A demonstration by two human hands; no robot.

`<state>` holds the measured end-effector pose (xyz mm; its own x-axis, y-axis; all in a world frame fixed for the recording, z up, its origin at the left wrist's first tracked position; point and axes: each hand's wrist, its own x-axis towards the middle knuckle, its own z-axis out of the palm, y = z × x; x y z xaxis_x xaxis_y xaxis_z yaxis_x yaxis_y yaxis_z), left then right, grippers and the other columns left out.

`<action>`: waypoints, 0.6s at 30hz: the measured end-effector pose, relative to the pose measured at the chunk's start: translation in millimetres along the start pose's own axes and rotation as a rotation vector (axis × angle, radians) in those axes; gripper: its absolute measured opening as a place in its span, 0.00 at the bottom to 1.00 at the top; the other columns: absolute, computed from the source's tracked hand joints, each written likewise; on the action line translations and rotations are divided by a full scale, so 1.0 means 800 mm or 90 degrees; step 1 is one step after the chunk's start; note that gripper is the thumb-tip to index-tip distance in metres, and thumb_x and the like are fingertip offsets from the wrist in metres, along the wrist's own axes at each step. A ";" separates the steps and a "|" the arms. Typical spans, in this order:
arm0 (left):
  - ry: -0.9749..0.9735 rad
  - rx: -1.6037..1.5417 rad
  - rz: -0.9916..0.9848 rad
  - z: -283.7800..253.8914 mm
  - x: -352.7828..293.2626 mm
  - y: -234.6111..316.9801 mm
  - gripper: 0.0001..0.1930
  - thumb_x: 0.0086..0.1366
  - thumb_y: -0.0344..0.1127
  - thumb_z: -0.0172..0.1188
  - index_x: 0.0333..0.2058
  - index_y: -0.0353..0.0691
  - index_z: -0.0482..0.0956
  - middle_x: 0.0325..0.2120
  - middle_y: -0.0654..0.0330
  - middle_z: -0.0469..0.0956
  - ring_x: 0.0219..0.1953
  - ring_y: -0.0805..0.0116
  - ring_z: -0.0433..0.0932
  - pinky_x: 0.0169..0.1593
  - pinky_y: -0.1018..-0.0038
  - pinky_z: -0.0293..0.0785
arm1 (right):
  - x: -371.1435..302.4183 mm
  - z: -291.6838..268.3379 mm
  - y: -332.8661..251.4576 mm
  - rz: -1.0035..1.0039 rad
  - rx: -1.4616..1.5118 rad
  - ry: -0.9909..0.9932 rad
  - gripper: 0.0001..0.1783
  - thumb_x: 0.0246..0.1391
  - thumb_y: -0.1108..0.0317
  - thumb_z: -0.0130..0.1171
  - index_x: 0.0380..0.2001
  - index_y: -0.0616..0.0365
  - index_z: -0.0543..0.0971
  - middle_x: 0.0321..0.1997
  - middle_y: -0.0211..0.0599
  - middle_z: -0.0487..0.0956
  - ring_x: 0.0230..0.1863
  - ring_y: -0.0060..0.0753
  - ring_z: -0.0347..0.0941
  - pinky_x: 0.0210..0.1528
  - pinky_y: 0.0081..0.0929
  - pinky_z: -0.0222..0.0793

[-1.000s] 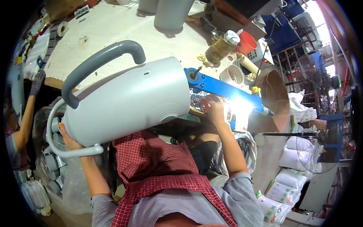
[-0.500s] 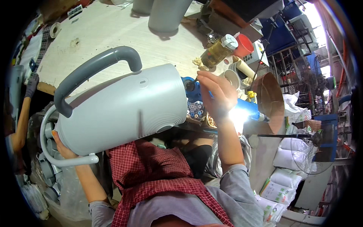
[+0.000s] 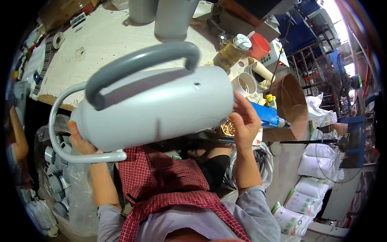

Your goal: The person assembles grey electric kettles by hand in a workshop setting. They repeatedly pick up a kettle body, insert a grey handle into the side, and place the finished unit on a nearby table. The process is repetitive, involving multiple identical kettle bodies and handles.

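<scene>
A large light-grey thermos jug shell (image 3: 157,111) lies sideways in front of me, tilted slightly up toward its right end. A dark-grey curved handle (image 3: 137,60) stands along its upper side, and a pale-grey hoop handle (image 3: 54,121) loops round its left end. My left hand (image 3: 82,141) grips the left end from below, thumb showing and the other fingers mostly hidden. At the right end my right hand (image 3: 246,123) is curled round the rim, with some fingertips hidden behind it. A blue tool (image 3: 266,115) lies just beyond the right hand, partly covered by the jug.
Two grey cylinders (image 3: 173,20) stand on the pale worktable (image 3: 96,44). At right are a bottle (image 3: 231,52), a red cup (image 3: 259,45), white cups (image 3: 244,82) and a cardboard piece (image 3: 292,109). A fan (image 3: 340,161) and white sacks (image 3: 298,201) stand farther right.
The jug has moved right and slightly up, rolling a little, and now covers most of the blue tool. My right hand has gone from the tool to the jug's right end.
</scene>
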<state>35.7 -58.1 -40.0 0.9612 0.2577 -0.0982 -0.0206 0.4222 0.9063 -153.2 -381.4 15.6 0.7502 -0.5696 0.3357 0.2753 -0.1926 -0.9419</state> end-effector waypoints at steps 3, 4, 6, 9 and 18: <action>-0.076 0.021 0.025 0.028 -0.010 -0.027 0.27 0.64 0.55 0.54 0.37 0.29 0.78 0.30 0.54 0.80 0.28 0.70 0.80 0.31 0.75 0.78 | -0.002 -0.013 0.003 0.014 -0.032 0.043 0.27 0.51 0.83 0.58 0.56 0.73 0.67 0.47 0.47 0.77 0.47 0.34 0.76 0.50 0.28 0.71; -0.100 0.029 0.018 0.029 -0.008 -0.031 0.27 0.66 0.55 0.51 0.39 0.29 0.77 0.32 0.54 0.80 0.31 0.68 0.80 0.33 0.75 0.79 | -0.002 -0.018 0.007 0.017 -0.023 0.049 0.27 0.50 0.83 0.59 0.56 0.72 0.67 0.47 0.47 0.78 0.47 0.34 0.76 0.49 0.27 0.72; -0.149 0.044 0.003 0.029 -0.004 -0.042 0.27 0.69 0.54 0.45 0.43 0.31 0.77 0.36 0.52 0.80 0.36 0.65 0.81 0.37 0.73 0.81 | 0.000 -0.023 0.010 0.023 -0.012 0.052 0.28 0.50 0.83 0.59 0.56 0.72 0.68 0.47 0.47 0.78 0.46 0.32 0.76 0.48 0.26 0.72; -0.131 0.080 0.002 0.032 0.000 -0.050 0.29 0.69 0.56 0.42 0.43 0.31 0.77 0.36 0.52 0.80 0.36 0.66 0.81 0.37 0.73 0.81 | 0.007 -0.020 0.016 0.013 -0.023 0.044 0.27 0.50 0.82 0.60 0.55 0.72 0.69 0.46 0.46 0.78 0.44 0.30 0.76 0.48 0.25 0.72; -0.142 0.153 0.030 0.010 0.028 -0.082 0.29 0.70 0.54 0.43 0.36 0.29 0.79 0.28 0.54 0.81 0.27 0.69 0.80 0.29 0.76 0.76 | 0.021 -0.030 -0.012 -0.109 -0.535 -0.043 0.28 0.40 0.72 0.70 0.49 0.63 0.77 0.40 0.41 0.78 0.43 0.36 0.75 0.46 0.28 0.71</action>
<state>60.4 -86.8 -98.4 0.9978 0.0640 0.0147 -0.0266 0.1897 0.9815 -158.1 -408.5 30.0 0.7810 -0.4349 0.4482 -0.1287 -0.8143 -0.5660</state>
